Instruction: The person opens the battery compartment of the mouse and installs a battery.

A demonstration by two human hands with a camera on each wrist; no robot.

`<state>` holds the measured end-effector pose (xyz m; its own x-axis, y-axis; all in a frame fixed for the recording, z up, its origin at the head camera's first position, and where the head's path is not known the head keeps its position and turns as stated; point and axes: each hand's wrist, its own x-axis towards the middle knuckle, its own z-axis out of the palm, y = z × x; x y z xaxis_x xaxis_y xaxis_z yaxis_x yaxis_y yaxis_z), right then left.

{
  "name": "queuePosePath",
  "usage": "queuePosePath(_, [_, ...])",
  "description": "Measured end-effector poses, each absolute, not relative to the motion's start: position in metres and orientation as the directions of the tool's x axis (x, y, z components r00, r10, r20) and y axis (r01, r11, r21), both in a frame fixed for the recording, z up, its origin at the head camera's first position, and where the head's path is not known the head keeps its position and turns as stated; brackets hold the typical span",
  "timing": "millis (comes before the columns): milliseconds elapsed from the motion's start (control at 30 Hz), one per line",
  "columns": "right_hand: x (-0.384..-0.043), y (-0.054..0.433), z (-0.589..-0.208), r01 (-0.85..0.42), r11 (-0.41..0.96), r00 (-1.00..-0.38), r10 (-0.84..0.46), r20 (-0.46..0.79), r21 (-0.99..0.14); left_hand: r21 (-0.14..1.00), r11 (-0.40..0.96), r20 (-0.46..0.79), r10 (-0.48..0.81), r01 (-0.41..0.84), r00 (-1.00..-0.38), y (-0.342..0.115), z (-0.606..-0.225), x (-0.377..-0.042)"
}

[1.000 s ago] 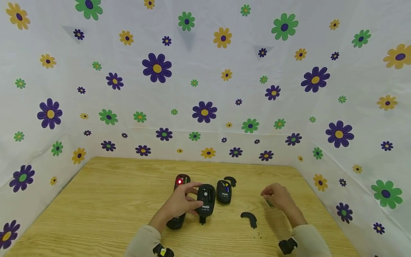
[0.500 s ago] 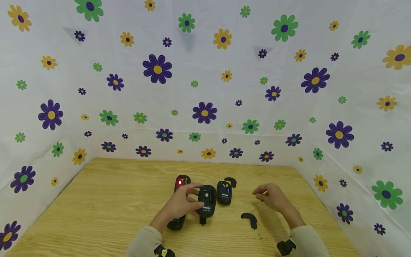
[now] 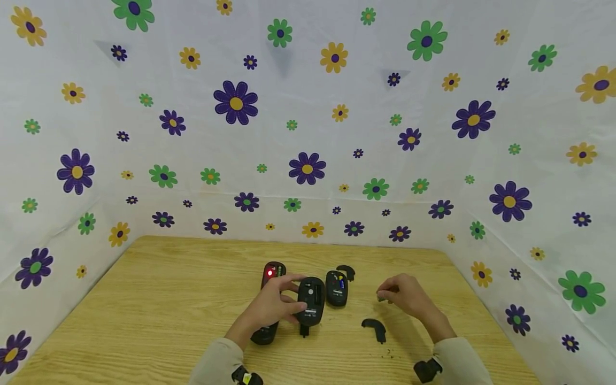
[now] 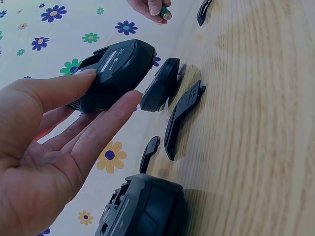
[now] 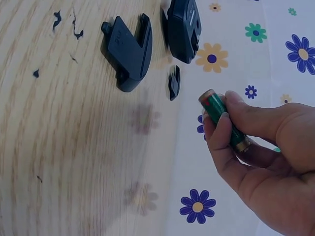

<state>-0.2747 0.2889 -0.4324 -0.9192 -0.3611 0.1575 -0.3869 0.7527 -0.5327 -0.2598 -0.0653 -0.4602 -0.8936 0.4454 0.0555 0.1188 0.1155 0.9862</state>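
My left hand (image 3: 271, 306) grips a black computer mouse (image 3: 311, 300), underside up, with its battery slot uncovered. In the left wrist view this mouse (image 4: 120, 66) is raised above the table, between thumb and fingers. My right hand (image 3: 410, 295) is to the right, pinching a green battery (image 5: 220, 115) between thumb and fingers. A second mouse (image 3: 336, 289) lies underside up between the hands, a blue battery in its slot. Partly hidden behind my left hand is a black device with a glowing red light (image 3: 270, 272) and a battery.
Loose black battery covers lie about: one curved cover (image 3: 374, 329) near my right hand, one (image 3: 346, 271) behind the second mouse, one (image 3: 303, 330) below the held mouse. Small dark crumbs (image 3: 387, 353) dot the wooden table (image 3: 168, 299). Flowered white cloth (image 3: 308, 133) encloses the table.
My right hand has shifted left toward the mice, carrying the battery. My left hand and the mouse in it are nearly where they were.
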Motion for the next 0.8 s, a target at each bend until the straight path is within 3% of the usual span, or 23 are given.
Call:
queuePosePath(300, [-0.275,0.284,-0.429,-0.354,0.755,-0.934,-0.319,0.163,-0.551,0.986,0.129,0.038,0.444,0.106,-0.895,-0.060,-0.459,-0.259])
queuePosePath(800, [-0.269,0.262,-0.409,-0.463,0.610,-0.859,-0.489,0.155,-0.643,0.987,0.127,0.027,0.460,0.096,-0.888,-0.049,-0.460,-0.259])
